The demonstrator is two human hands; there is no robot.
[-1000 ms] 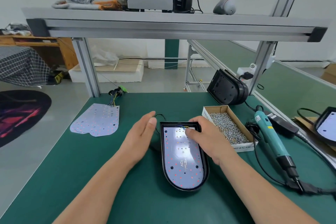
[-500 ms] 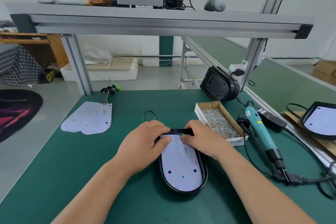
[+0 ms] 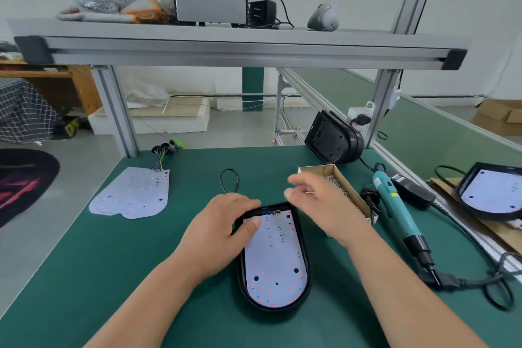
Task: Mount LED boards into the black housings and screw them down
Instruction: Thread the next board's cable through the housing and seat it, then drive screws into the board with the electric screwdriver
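The black housing (image 3: 307,260) is lying on the green table (image 3: 113,263) a little right of the middle and close to the near edge, with the LED board (image 3: 275,260) sitting inside it, face up. Its long axis is running from the near edge toward the far edge. The rounded end is pointing at the near edge, and the straight end, where the coloured wires are coming off the board, is pointing at the far edge.

The left hand (image 3: 223,232) is gripping the housing's far left corner, its fingers curling over the rim while the thumb is pressing flat on the board's far left corner. The right hand (image 3: 319,203) is hovering clear of the housing, above and just beyond its far right corner, partly over the box of screws (image 3: 348,188). Its fingers (image 3: 296,179) are bunching loosely with the thumb close to them. The hand is blurred, so I cannot tell whether it is pinching a screw or holding nothing.

The next move is probably turning on that right side. The screw box is lying directly under and beyond the right hand, and the electric screwdriver (image 3: 395,212) is lying just past the box toward the right edge, its length roughly parallel to the housing and its tip toward the near edge. The right hand is the nearer one to both, while the left is steadying the work. No screw is visible in the board's open mounting holes, so the fastening is looking not yet begun.
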